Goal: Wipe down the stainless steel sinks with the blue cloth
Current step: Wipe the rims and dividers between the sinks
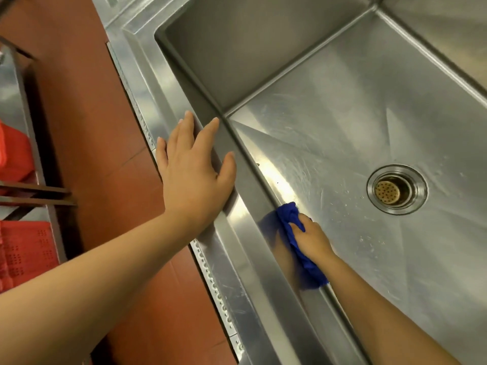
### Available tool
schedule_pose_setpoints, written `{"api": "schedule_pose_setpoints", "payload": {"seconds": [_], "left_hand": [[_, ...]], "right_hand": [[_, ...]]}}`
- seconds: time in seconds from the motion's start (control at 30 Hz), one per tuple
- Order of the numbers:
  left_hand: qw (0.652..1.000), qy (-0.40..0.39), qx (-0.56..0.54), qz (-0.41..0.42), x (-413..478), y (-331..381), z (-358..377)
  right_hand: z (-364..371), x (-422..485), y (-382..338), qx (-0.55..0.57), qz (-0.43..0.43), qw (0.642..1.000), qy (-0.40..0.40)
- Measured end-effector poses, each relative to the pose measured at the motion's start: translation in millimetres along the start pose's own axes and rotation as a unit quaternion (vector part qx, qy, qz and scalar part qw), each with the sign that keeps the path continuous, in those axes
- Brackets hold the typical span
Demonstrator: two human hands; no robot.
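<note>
A deep stainless steel sink [342, 114] fills the right of the view, with a round drain [397, 189] in its floor. My right hand [313, 239] is down inside the basin, gripping a crumpled blue cloth [292, 230] pressed where the near wall meets the floor. The wall mirrors the cloth as a blue smear. My left hand [195, 169] lies flat with fingers spread on the sink's front rim [237, 233], holding nothing.
Red tiled floor [87, 114] lies to the left of the sink. A metal rack [34, 159] with red perforated crates [26, 248] stands at the far left. A second basin wall shows at the top right corner.
</note>
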State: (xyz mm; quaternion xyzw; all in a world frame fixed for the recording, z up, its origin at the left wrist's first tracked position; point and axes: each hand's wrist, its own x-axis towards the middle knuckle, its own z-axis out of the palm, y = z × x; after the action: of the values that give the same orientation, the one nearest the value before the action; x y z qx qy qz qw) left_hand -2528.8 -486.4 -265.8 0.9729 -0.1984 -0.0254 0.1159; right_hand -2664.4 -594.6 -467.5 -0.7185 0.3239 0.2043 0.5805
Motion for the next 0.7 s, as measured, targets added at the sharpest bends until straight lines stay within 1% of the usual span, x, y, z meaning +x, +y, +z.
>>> {"api": "schedule_pose_setpoints", "payload": {"seconds": [0.07, 0.2, 0.27, 0.3, 0.47, 0.57, 0.7], "left_hand": [[1.0, -0.007, -0.001, 0.0, 0, 1, 0], [1.0, -0.013, 0.003, 0.0, 2, 0, -2], [1.0, -0.013, 0.001, 0.0, 2, 0, -1], [1.0, -0.013, 0.001, -0.001, 1, 0, -1], [1.0, -0.012, 0.013, 0.001, 2, 1, -1], [1.0, -0.013, 0.012, 0.005, 3, 1, 1], [1.0, -0.01, 0.004, 0.006, 3, 0, 1]], "right_hand": [[-7, -16, -8, 0.022, -0.013, 1.0, -0.007], [-26, -81, -35, 0.076, -0.129, 0.989, 0.005], [-29, -102, -43, 0.081, -0.156, 0.984, 0.009], [-30, -104, -43, 0.076, -0.156, 0.985, 0.011], [-26, -95, -43, 0.028, -0.087, 0.996, 0.022], [-33, -123, -48, 0.042, -0.111, 0.993, 0.022], [-49, -178, -60, 0.102, -0.137, 0.985, 0.018]]}}
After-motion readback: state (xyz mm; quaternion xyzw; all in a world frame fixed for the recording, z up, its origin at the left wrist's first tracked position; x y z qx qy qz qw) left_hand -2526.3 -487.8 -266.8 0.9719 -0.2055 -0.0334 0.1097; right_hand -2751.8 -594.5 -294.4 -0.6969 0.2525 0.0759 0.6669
